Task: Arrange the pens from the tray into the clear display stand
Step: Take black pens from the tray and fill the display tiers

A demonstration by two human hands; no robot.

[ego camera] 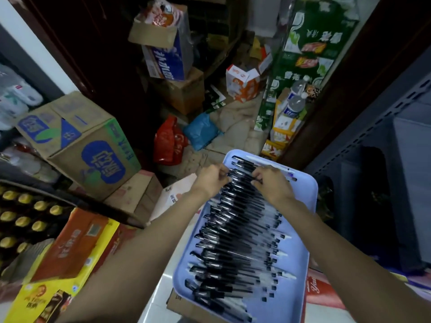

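Both my hands are curled over the far end of the pale blue tray (310, 206). My left hand (211, 180) pinches one end of a black-capped pen (240, 176) and my right hand (270, 183) pinches the other, so each grasps the same pen in the row. The rest of the pens (235, 248) lie side by side across the tray, filling it from near edge to far. Cardboard boxes (77, 145) are stacked to my left.
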